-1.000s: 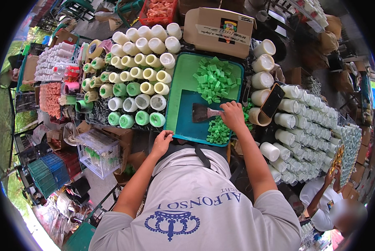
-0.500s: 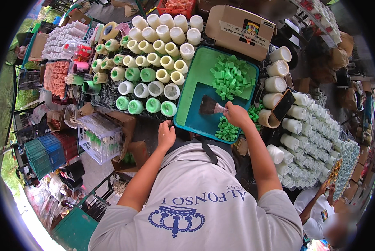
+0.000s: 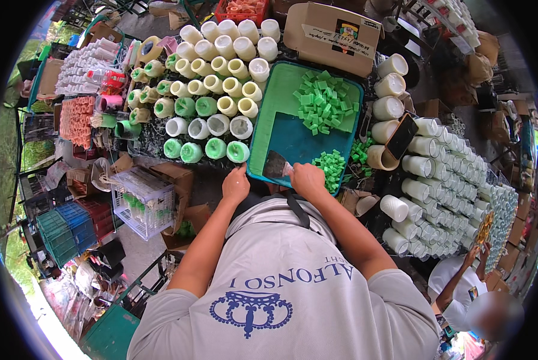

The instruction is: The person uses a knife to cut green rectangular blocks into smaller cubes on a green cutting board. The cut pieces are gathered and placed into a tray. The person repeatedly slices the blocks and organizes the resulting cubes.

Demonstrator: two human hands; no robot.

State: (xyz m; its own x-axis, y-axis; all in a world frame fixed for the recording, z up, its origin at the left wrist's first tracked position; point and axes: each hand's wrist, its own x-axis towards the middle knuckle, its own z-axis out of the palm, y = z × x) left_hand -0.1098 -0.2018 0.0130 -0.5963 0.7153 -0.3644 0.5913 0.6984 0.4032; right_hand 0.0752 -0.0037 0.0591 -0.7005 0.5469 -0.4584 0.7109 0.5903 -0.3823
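Note:
My right hand (image 3: 308,181) is closed round the handle of a scraper (image 3: 275,165). Its dark wide blade lies near the front edge of a teal tray (image 3: 357,114), beside the strip of green wax-like sheet (image 3: 261,129) along the left side. Green cubes (image 3: 323,102) are heaped at the back of the tray, and smaller green pieces (image 3: 327,165) at its near right. My left hand (image 3: 236,185) rests at the table edge by the tray's near left corner; its fingers are mostly hidden. Just beyond it stands a green-filled cup (image 3: 237,152).
Rows of cream and white cups (image 3: 224,45) stand left of the tray. A cardboard box (image 3: 330,39) lies behind it. On the right are a phone (image 3: 402,137) leaning on a cup, loose green pieces (image 3: 360,152) and many glasses (image 3: 443,180). Another person (image 3: 461,282) works at the lower right.
My right hand has drawn the scraper toward me and to the left, from the tray's bare middle to its near edge. My left hand stays by the corner. The view has shifted slightly.

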